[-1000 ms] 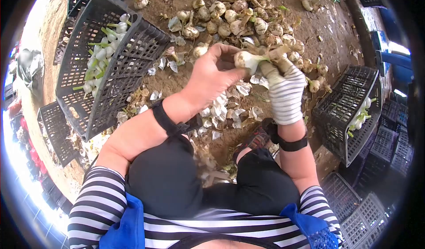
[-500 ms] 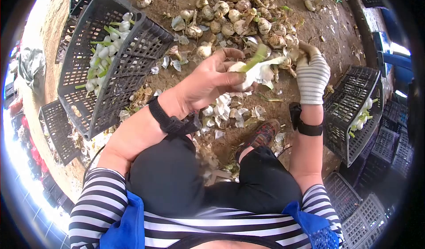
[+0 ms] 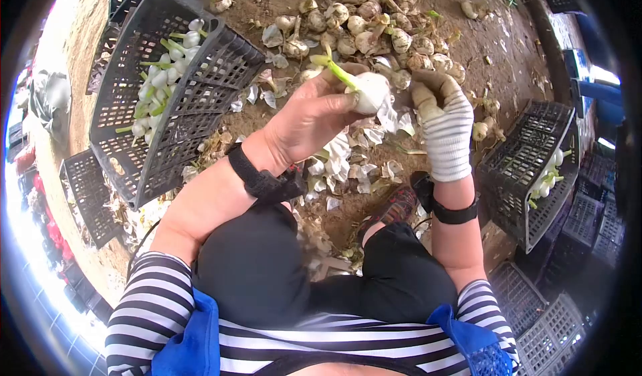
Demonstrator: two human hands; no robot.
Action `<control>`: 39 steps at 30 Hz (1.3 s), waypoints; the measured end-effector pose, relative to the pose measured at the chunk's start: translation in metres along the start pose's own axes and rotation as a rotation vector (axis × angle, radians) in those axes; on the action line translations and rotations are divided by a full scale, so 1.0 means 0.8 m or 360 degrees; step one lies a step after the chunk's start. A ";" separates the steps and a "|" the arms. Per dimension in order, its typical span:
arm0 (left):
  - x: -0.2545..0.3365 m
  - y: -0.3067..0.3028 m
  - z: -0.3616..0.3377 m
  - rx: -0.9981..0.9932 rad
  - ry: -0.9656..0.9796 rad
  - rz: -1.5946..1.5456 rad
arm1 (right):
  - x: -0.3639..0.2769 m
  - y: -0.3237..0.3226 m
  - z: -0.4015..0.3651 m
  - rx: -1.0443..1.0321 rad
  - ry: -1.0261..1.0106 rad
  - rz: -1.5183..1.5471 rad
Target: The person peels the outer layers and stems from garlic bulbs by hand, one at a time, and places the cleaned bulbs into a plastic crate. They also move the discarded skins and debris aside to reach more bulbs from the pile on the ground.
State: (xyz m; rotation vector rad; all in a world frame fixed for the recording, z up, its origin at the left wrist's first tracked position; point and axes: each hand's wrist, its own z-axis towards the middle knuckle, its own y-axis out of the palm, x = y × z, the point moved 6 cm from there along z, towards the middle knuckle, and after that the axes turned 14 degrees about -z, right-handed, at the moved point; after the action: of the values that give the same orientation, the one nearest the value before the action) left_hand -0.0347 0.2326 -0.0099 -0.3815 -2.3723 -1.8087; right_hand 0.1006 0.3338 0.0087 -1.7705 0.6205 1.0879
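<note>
My bare left hand [image 3: 317,112] grips a white garlic bulb [image 3: 372,93] between thumb and fingers. Its short green stem [image 3: 341,74] points up and to the left, and the bulb's skin looks smooth and pale. To the right of the bulb, apart from it, is my right hand [image 3: 444,122] in a striped, soil-stained glove. Its fingers curl in toward the thumb; whether anything is pinched there is hidden. Papery garlic skins [image 3: 341,162] are scattered on the ground below both hands.
A heap of unpeeled garlic [image 3: 361,25] lies on the dirt ahead. On the left, a tilted black crate [image 3: 194,102] contains cleaned garlic bulbs [image 3: 160,82] with green stems. Another black crate [image 3: 521,155] with a few bulbs stands at the right. My shoe [image 3: 394,209] is below.
The bulb has turned in my left hand, its stem now pointing up-left, and the loose white skin on it is gone. My gloved right hand has moved left, closer to the bulb.
</note>
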 end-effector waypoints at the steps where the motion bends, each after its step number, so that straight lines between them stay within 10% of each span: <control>1: -0.002 -0.003 0.001 0.0000 0.0001 0.0000 | -0.010 0.000 -0.004 0.0004 -0.0039 0.0107; 4: 0.001 -0.006 0.004 0.0035 0.0173 0.0224 | -0.013 0.021 -0.030 -0.0673 0.0187 0.0103; 12: -0.001 -0.006 -0.001 0.0012 0.0018 0.0012 | -0.004 -0.014 -0.011 0.0077 -0.0295 -0.0250; 29: -0.015 -0.004 0.003 0.0110 -0.0008 0.0246 | -0.033 -0.010 -0.019 -0.0104 -0.0268 -0.0286; 39: 0.004 0.029 -0.002 0.0021 0.0701 0.2140 | -0.033 0.015 -0.026 -0.0203 -0.0245 -0.0560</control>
State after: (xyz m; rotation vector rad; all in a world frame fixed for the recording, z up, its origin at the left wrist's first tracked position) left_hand -0.0310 0.2373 0.0128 -1.0755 -1.1916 -1.0174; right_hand 0.0867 0.3084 0.0300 -1.7992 0.1396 1.0211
